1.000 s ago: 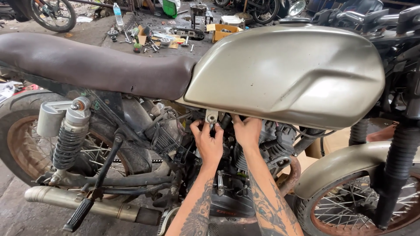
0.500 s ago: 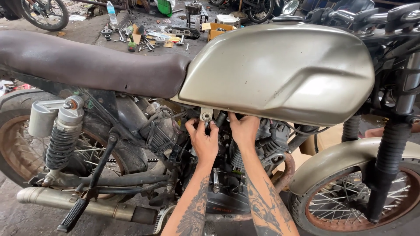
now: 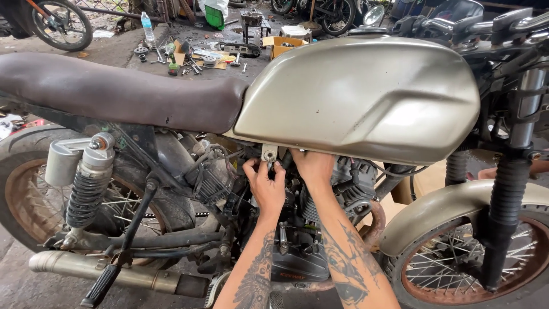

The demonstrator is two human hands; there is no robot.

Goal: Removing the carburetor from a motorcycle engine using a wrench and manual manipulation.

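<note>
A motorcycle stands side-on with a matte beige fuel tank (image 3: 366, 97) and a long brown seat (image 3: 120, 94). A small metal bracket (image 3: 269, 153) hangs from the tank's lower rear edge. My left hand (image 3: 265, 186) is curled just under that bracket, fingertips pinching at it. My right hand (image 3: 313, 167) reaches up beside it under the tank's lower edge, its fingers hidden in the shadow above the engine (image 3: 297, 229). Whether either hand holds a small part is not visible.
A rear shock (image 3: 86, 189) and rusty rear wheel (image 3: 34, 200) are at left, an exhaust pipe (image 3: 108, 273) low left. The front fork (image 3: 506, 212) and front wheel (image 3: 474, 269) are at right. Tools and boxes (image 3: 200, 54) litter the ground beyond.
The view has shifted slightly, so the bike sits a little differently in frame. Both hands stay under the tank's rear bracket, with only small finger movements.
</note>
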